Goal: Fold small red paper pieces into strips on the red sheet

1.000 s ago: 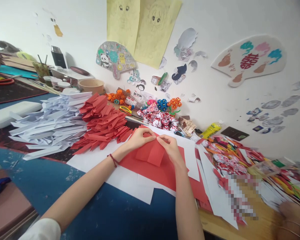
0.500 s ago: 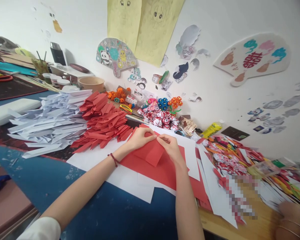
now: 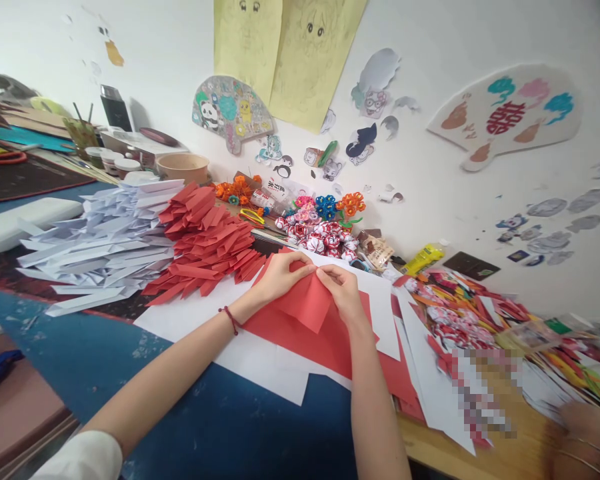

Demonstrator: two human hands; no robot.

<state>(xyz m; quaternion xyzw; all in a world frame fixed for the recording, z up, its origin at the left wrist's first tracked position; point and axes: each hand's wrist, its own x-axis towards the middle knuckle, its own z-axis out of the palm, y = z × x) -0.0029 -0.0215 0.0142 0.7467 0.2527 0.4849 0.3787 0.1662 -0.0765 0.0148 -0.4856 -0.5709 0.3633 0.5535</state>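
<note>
- Red paper, a small creased sheet, is hanging from both hands above the middle of a larger red sheet, its lower corner pointing toward the person.
- The left hand is pinching the small sheet's upper edge between thumb and fingers, its grip closed on the paper; a dark red cord bracelet is circling that wrist.
- The right hand is gripping the same edge, its fingertips nearly meeting the left hand's.
- White sheets are lying under the larger red sheet and showing around it, on the blue-covered worktop.
- Folded red paper pieces are forming a heap just left of the hands, and folded white paper pieces are piling up beside them.
- Red-and-white paper balls are clustering behind the hands, near orange flowers.
- A yellow bottle is leaning farther right.
- Two fan-shaped pictures are decorating the white wall.
- Another person's hand is appearing, blurred, at the right edge.
</note>
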